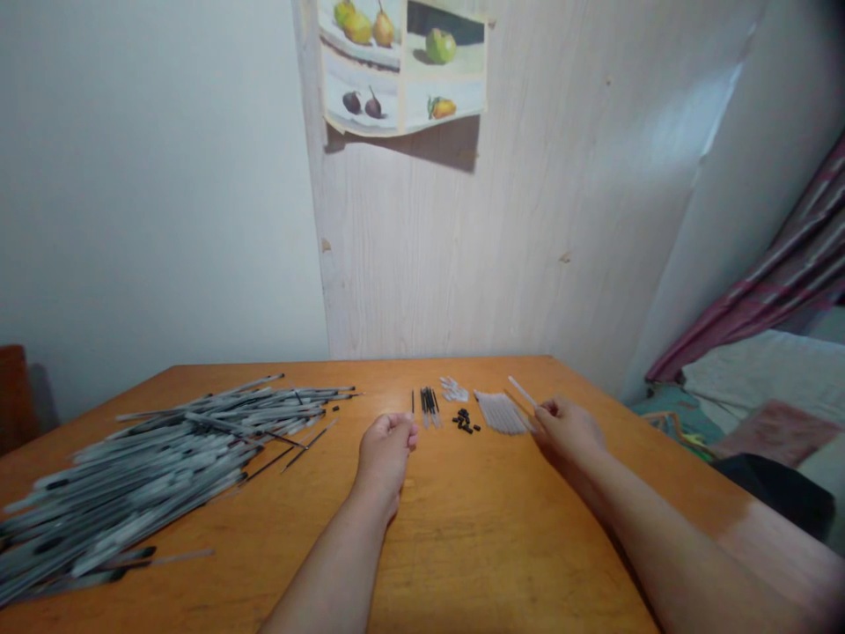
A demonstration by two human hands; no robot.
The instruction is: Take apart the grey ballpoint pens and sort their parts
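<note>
My left hand (388, 447) is closed in a pinch, with a thin black pen refill (413, 401) standing up from its fingertips. A translucent pen barrel (522, 390) slants up and left from the closed fingers of my right hand (566, 424). Just left of that hand lies a row of similar translucent barrels (500, 414). Between my hands are several black refills (429, 401) side by side, a small heap of black plugs (466, 421), and a group of clear caps (453, 388).
A large pile of grey-white pens (165, 458) covers the left of the wooden table (462, 546), with a few loose dark refills (304, 449) at its edge. Behind the table is a wall with a fruit poster (404, 66). A bed (759, 387) and curtain (759, 282) are at right.
</note>
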